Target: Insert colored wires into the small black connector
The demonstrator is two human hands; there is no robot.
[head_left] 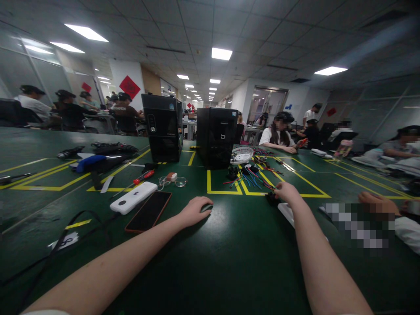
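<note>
My left hand (196,211) rests on the green table (226,258), thumb and fingers apart with nothing between them. A dark phone with a brown edge (149,212) lies to its left, beside a white power bank (134,198) marked 8. My right hand (287,192) is closed, its fingertips on a small black piece (271,199) whose kind I cannot make out. Just behind that piece spreads a bundle of coloured wires (251,177). A white object (286,213) lies partly hidden under my right forearm.
Two black computer cases (162,129) stand at the back, with a white basket (243,154) beside the right one. A red screwdriver (143,176), glasses (179,181) and a black strap (62,240) lie left. Another person's hand (377,203) is at the right.
</note>
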